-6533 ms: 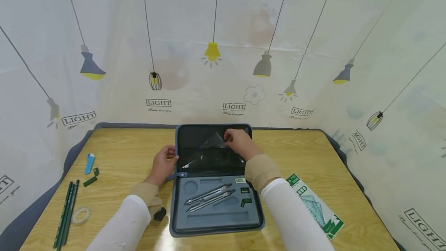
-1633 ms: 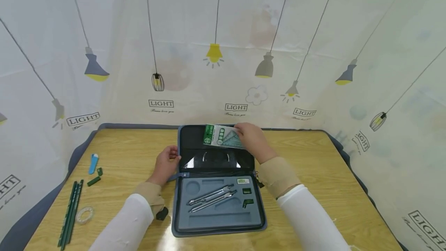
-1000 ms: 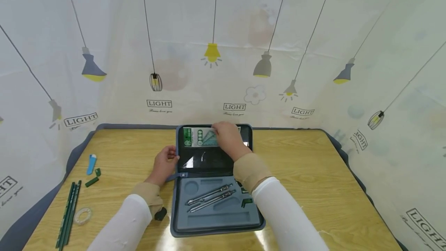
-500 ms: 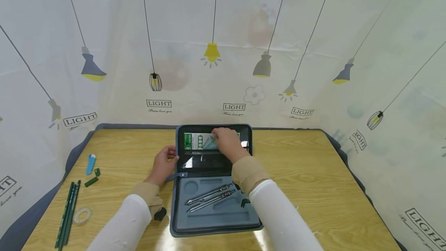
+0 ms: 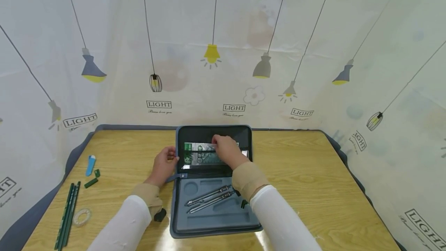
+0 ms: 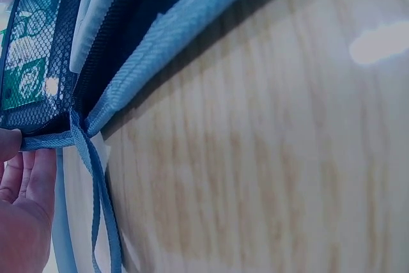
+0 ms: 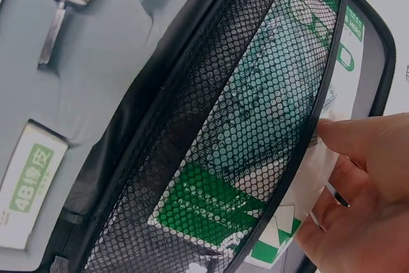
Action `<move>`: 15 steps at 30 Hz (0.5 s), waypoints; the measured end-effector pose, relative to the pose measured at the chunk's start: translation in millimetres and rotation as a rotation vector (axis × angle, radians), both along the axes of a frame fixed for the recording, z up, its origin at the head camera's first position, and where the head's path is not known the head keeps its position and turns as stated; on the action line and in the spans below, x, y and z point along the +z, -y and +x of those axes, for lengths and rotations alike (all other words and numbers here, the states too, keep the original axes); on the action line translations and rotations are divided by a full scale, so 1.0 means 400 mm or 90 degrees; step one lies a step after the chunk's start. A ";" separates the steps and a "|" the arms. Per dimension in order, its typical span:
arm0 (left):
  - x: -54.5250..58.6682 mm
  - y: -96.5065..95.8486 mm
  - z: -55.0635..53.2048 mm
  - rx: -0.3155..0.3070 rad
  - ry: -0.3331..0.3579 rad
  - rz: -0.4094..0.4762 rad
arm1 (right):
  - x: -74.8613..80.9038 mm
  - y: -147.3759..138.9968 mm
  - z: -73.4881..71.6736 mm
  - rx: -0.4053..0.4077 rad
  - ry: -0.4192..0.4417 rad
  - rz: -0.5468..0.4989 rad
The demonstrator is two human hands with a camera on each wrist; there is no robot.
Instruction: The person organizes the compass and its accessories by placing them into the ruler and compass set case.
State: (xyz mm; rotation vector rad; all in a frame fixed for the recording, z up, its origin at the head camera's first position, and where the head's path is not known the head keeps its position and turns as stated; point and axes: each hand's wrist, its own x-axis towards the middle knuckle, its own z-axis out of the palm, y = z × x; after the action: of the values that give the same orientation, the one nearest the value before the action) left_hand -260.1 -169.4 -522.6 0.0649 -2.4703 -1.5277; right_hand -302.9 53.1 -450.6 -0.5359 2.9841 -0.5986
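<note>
A blue zip case (image 5: 184,223) lies unfolded, its lid (image 5: 233,129) at the far side. My left hand (image 5: 163,164) pinches the lid's left edge, thumb on the front and fingers behind, as the left wrist view shows. My right hand (image 5: 228,151) pinches the upper edge of a green-and-white packet of set squares (image 7: 275,87). Most of that packet sits behind the lid's black mesh pocket (image 7: 217,49); a strip stands above the hem. Two silver drawing instruments (image 5: 209,200) lie in the tray. An eraser (image 7: 29,187) shows in the right wrist view; my right arm hides it from the head view.
On the table's left are several dark green pencils (image 5: 67,216), a clear ring (image 5: 81,217), a blue item (image 5: 90,165) and two small green pieces (image 5: 91,182). A small green piece (image 5: 244,203) sits in the tray. A strap (image 6: 96,183) hangs at the case's left side.
My right hand took the packet from the table at right, brought it over the lid, then slid it left and down into the mesh pocket. My left hand stays on the lid's edge.
</note>
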 end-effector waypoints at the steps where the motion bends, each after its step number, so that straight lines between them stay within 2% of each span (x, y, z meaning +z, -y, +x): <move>1: 0.000 0.000 0.001 0.000 -0.004 0.000 | -0.001 0.001 0.001 0.002 -0.001 0.003; 7: -0.001 0.000 0.002 -0.001 -0.003 0.000 | -0.004 0.002 0.006 0.005 -0.018 0.035; 15: -0.004 0.004 -0.002 0.000 0.011 -0.002 | -0.004 -0.002 0.007 0.014 -0.086 0.105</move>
State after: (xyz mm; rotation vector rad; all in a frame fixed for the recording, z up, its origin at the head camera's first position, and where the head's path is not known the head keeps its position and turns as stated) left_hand -260.8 -170.9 -524.1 0.0779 -2.4860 -1.5308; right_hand -299.9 53.8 -452.1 -0.6192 3.1103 -0.3215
